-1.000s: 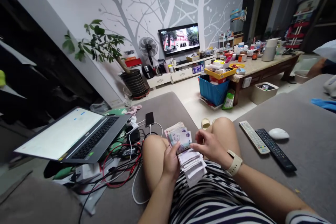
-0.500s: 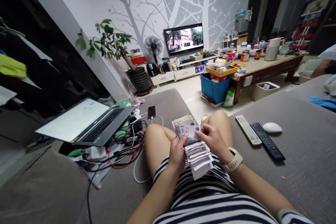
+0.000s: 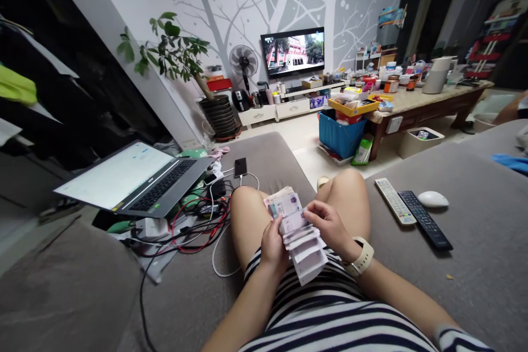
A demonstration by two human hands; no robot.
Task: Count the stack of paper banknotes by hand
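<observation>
A stack of banknotes [image 3: 292, 202] lies fanned over my lap, its near part folded down toward me in staggered layers. My left hand [image 3: 274, 245] is closed round the stack's left side, thumb on top. On the right, my right hand [image 3: 328, 225] pinches the edge of one purple-tinted note between thumb and fingers; a pale watch is on that wrist. The folded-down notes [image 3: 309, 264] hang below both hands, over the striped clothing [image 3: 330, 330]. The fingers under the stack are hidden.
On the grey sofa to the right lie a white remote [image 3: 395, 202], a black remote [image 3: 424, 221] and a white mouse [image 3: 433, 199]. A laptop [image 3: 165, 190], tangled cables [image 3: 202, 220] and a phone [image 3: 240, 167] are on the left. Ahead stand a blue bin [image 3: 340, 135] and a cluttered table [image 3: 412, 102].
The right hand has drawn the pinched note down toward me, and another note's face now shows on top of the stack. The view has shifted slightly.
</observation>
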